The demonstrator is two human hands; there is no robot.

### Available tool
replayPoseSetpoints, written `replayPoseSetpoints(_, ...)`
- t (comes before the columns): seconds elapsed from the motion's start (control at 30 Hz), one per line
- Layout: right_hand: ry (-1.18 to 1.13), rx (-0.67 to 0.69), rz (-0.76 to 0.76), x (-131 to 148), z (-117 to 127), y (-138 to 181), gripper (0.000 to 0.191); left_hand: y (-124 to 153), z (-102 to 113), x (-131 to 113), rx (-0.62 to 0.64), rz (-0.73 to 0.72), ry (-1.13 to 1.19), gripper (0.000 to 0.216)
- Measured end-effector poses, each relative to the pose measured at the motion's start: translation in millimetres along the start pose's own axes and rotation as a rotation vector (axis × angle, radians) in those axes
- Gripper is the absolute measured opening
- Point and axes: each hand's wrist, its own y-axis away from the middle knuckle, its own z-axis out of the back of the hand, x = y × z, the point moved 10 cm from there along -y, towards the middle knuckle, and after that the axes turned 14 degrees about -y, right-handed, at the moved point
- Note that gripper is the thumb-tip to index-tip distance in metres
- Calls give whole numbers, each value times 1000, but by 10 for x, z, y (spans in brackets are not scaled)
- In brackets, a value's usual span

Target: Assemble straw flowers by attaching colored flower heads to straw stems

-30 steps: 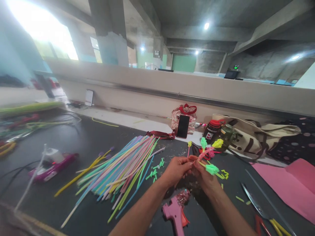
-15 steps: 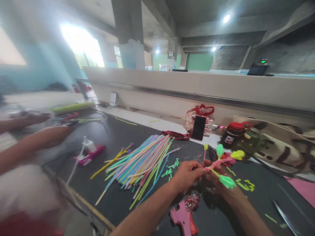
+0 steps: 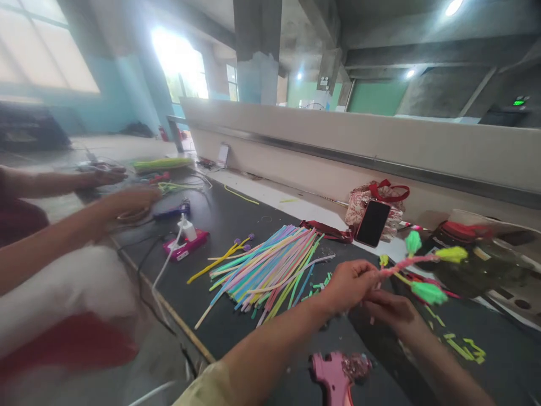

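My left hand (image 3: 353, 283) is closed around the pink stem of a pipe-cleaner flower sprig (image 3: 408, 261). The sprig leans to the right and carries green and yellow fuzzy buds. My right hand (image 3: 391, 310) is just below, its fingers closed at the sprig's lower end, where a bit of pink shows under them. The exact grip there is partly hidden. Nearer to me lies a pink glue gun (image 3: 336, 372). Left of my hands is a pile of pastel pipe cleaners (image 3: 270, 270), with short green cut pieces (image 3: 316, 286) beside it.
A yellow sprig with purple tips (image 3: 226, 258) and a magenta power strip (image 3: 186, 245) lie to the left. A phone (image 3: 372, 223) leans against a patterned bag (image 3: 359, 203). Yellow-green scraps (image 3: 465, 347) lie right. At far left, a co-worker's hands (image 3: 135, 203) are busy.
My view has swung left, so things appear farther right. The sprig now points more to the right, and my right hand has come from behind it to below my left hand.
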Motion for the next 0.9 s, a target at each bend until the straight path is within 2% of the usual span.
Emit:
replayPoseSetpoints(0.1, 114, 217, 55, 206, -323, 137, 22, -91, 139, -29, -76, -42, 41, 27)
replayPoseSetpoints(0.23, 308, 443, 167, 557, -812, 430, 20, -167, 217, -6, -100, -61, 97, 26)
replayPoseSetpoints(0.4, 527, 569, 200, 635, -1237, 644, 23, -177, 220, 15, -110, -64, 102, 28)
replayPoseSetpoints(0.53, 625, 560, 211, 528, -1310, 638, 14, -179, 232, -68, -89, -67, 125, 26)
replayPoseSetpoints(0.63, 666, 560, 230, 484, -1316, 605, 15, -215, 266, -138, -61, -24, 210, 21)
replayPoseSetpoints(0.77, 730, 607, 221, 457, -1362, 577, 15, -303, 367, -254, -80, 33, 485, 19)
replayPoseSetpoints(0.9, 806, 630, 186, 447, -1360, 555, 16, -391, 428, -504, -5, 17, 746, 19)
